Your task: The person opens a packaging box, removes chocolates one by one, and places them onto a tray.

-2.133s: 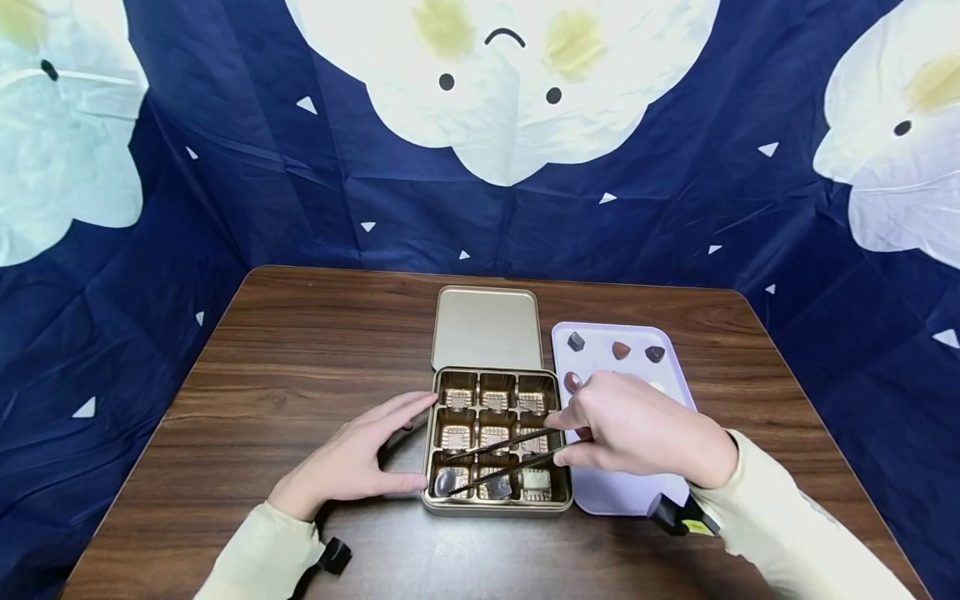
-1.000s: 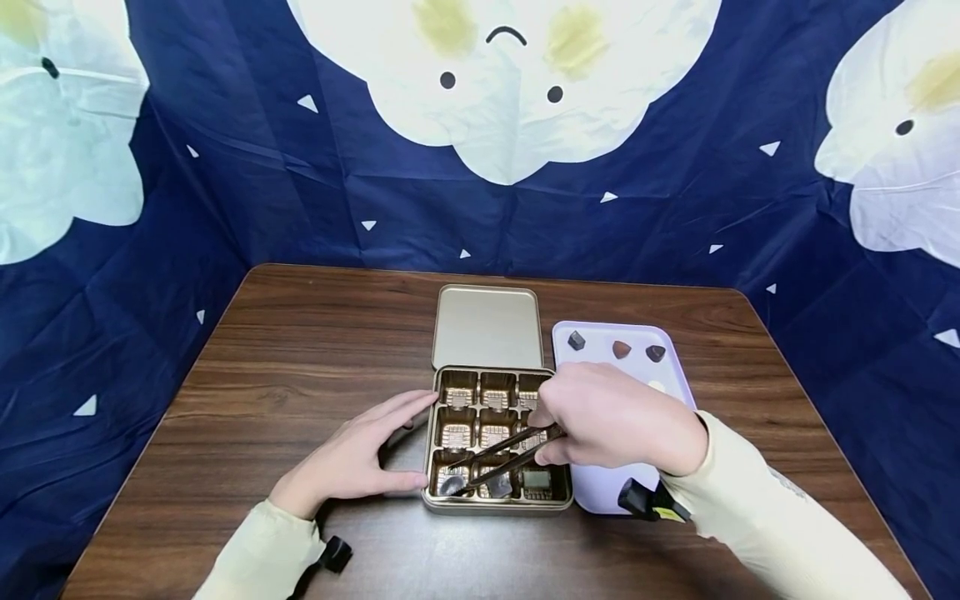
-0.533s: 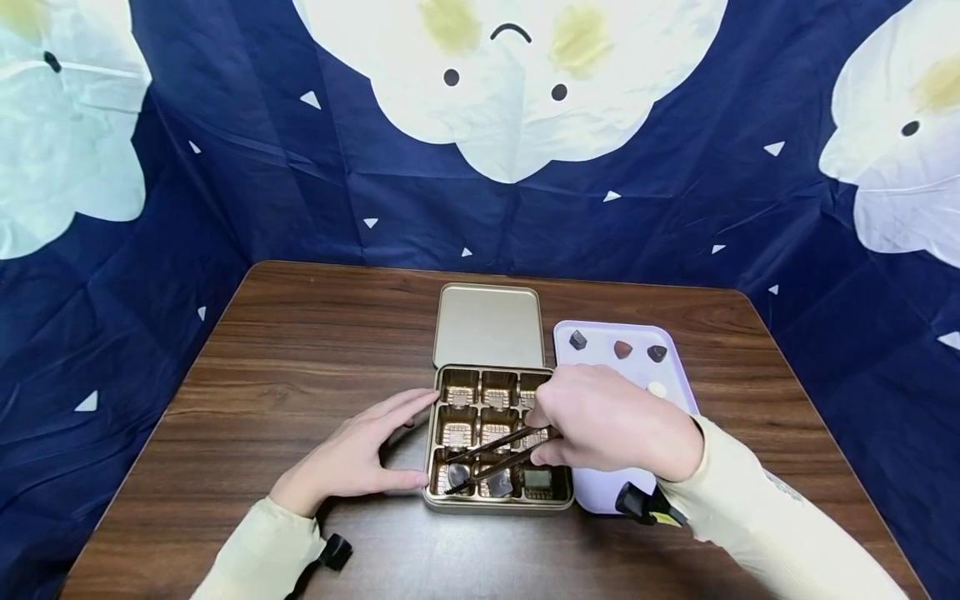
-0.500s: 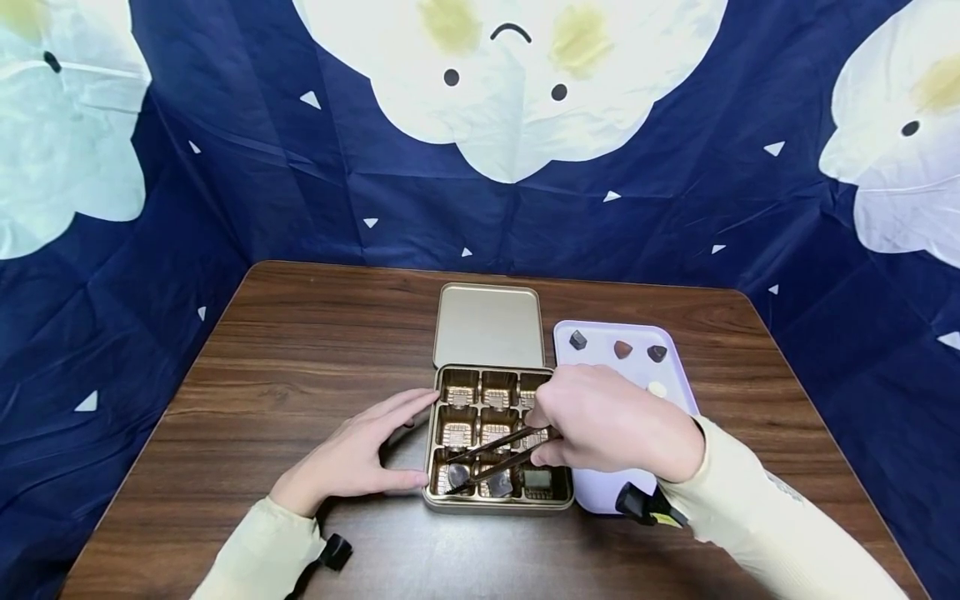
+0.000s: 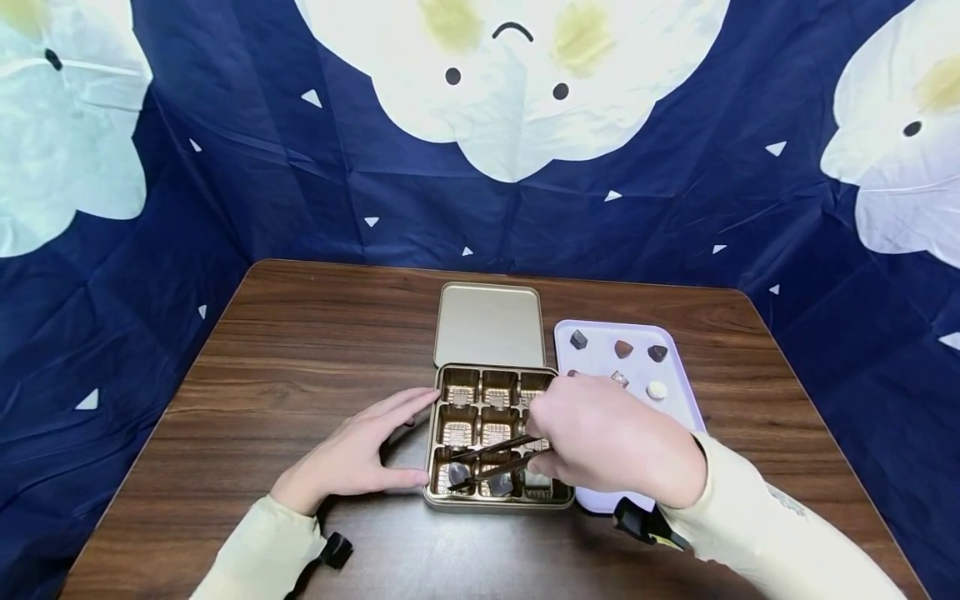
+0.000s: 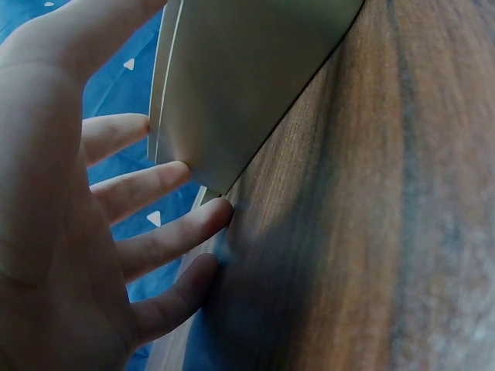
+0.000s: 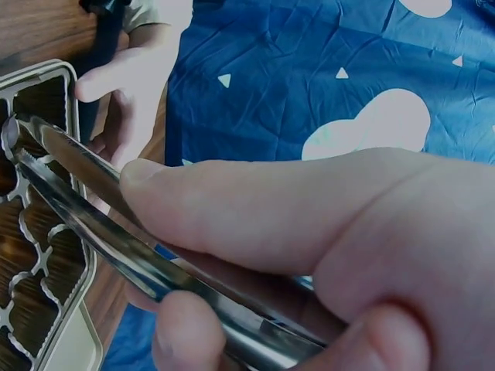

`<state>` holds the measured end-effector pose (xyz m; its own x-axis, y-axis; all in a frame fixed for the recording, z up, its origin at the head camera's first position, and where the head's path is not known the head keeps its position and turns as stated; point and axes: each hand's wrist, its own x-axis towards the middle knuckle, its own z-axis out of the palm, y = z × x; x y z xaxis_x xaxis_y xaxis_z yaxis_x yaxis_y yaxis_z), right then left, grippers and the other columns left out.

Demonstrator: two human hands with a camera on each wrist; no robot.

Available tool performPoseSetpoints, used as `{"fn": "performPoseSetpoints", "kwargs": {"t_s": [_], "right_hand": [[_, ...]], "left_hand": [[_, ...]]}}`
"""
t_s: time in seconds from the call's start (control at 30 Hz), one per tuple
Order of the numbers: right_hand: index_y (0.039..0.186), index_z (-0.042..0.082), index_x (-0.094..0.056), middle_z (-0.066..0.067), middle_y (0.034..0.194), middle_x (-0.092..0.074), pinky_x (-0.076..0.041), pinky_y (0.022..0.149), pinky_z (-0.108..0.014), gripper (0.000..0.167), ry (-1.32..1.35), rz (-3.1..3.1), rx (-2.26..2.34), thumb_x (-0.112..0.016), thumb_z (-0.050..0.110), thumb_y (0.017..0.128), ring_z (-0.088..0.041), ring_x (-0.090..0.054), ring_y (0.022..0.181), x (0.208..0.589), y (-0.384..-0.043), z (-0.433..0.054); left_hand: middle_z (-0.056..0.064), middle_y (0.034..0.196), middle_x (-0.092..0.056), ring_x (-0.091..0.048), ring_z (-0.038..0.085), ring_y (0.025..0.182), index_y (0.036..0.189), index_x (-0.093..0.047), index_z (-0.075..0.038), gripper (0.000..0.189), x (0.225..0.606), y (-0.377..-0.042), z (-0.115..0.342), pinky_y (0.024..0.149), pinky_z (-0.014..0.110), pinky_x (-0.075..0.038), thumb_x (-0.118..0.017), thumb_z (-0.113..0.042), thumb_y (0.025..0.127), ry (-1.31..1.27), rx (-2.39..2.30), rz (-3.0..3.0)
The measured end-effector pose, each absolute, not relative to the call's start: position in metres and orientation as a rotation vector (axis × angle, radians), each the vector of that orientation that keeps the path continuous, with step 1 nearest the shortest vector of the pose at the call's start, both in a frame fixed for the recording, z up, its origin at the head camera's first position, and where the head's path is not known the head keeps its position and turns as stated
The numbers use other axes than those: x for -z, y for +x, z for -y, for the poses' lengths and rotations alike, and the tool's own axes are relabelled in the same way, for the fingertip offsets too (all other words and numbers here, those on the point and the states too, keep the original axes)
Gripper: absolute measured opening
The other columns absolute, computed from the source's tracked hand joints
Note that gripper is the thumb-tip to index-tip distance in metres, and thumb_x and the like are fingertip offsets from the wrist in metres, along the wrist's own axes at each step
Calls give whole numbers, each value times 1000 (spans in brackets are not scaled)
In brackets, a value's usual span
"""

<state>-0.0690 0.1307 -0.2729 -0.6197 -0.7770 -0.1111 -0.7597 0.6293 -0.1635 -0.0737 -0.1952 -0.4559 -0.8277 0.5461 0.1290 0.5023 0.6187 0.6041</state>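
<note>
My right hand (image 5: 611, 437) holds slim dark metal tongs (image 7: 108, 220) between thumb and fingers. The tongs' tips reach into the front left compartment of a gold square tin (image 5: 498, 507), either side of a dark rounded chocolate (image 5: 458, 473). In the right wrist view, that chocolate is only partly visible by the tips. A dark square chocolate (image 5: 500, 484) sits in the front middle compartment and a pale greenish one (image 5: 537, 481) in the front right. My left hand (image 5: 360, 462) has its fingers spread, touching the tin's left side; its fingertips (image 6: 174, 174) rest against the wall.
Behind the tin lies its flat gold lid (image 5: 491, 325). A lilac tray (image 5: 600, 502) at the right bears several chocolates, among them a dark cube (image 5: 578, 339), a reddish-brown piece (image 5: 623, 349) and a white round one (image 5: 657, 390). My right hand covers part of it.
My right hand has moved left and slightly nearer. The dark rounded chocolate has shifted right and away from me inside its compartment. My left hand and the tin stay in place.
</note>
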Motion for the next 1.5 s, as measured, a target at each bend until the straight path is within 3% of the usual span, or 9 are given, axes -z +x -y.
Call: {"fn": "performPoseSetpoints", "kwargs": {"t_s": [0.2,0.53,0.57,0.63,0.7,0.8,1.23,1.5], "right_hand": [[60,25,-49,17,54,-37,-31,42,-24,47,-1318,-2714,160,-90,30,81,-3,-35,52,274,-65,-131],[58,26,-50,18,52,-28,-30,43,-24,47,-1325,-2700,210,-88,31,86,-1,-30,50,280,-66,-142],[59,26,-53,18,51,-32,-32,44,-24,44,-1307,-2694,226,-87,30,86,-1,-32,50,281,-67,-144],[65,24,-66,19,55,-53,-43,47,-25,31,-1273,-2693,244,-87,31,86,1,-45,52,283,-68,-147],[76,20,-78,13,71,-73,-52,53,-27,18,-1237,-2694,273,-87,31,87,0,-57,58,285,-68,-151],[91,16,-85,6,96,-81,-58,62,-29,17,-1215,-2720,312,-88,31,85,-3,-69,70,287,-68,-156],[98,14,-86,6,99,-81,-54,56,-25,21,-1225,-2731,423,-88,31,86,4,-64,68,290,-70,-167],[106,14,-85,11,88,-80,-45,52,-18,22,-1296,-2685,512,-84,30,91,13,-43,54,282,-69,-177]], "left_hand": [[3,169,-37,-41,30,150,166,-32,-32,105,457,-74,195,115,64,-38,-78,-72,81,895,-1000,-2768],[2,169,-36,-40,29,150,166,-31,-34,105,456,-74,195,116,64,-38,-78,-72,81,884,-1000,-2767],[2,169,-36,-40,28,151,166,-31,-34,105,456,-74,195,116,63,-37,-78,-72,81,880,-1000,-2766],[2,169,-36,-39,29,151,167,-31,-34,105,456,-74,195,116,64,-37,-79,-71,81,877,-997,-2766],[2,169,-36,-39,29,151,167,-31,-34,105,456,-74,195,116,64,-37,-79,-70,81,876,-995,-2766],[2,169,-36,-40,29,150,166,-31,-35,105,456,-74,195,116,64,-37,-80,-69,81,875,-996,-2766],[1,169,-37,-40,29,151,166,-32,-35,104,456,-74,195,116,64,-38,-80,-70,81,866,-994,-2775],[2,169,-37,-40,29,150,166,-32,-33,104,457,-73,195,115,64,-38,-78,-72,81,876,-993,-2775]]}}
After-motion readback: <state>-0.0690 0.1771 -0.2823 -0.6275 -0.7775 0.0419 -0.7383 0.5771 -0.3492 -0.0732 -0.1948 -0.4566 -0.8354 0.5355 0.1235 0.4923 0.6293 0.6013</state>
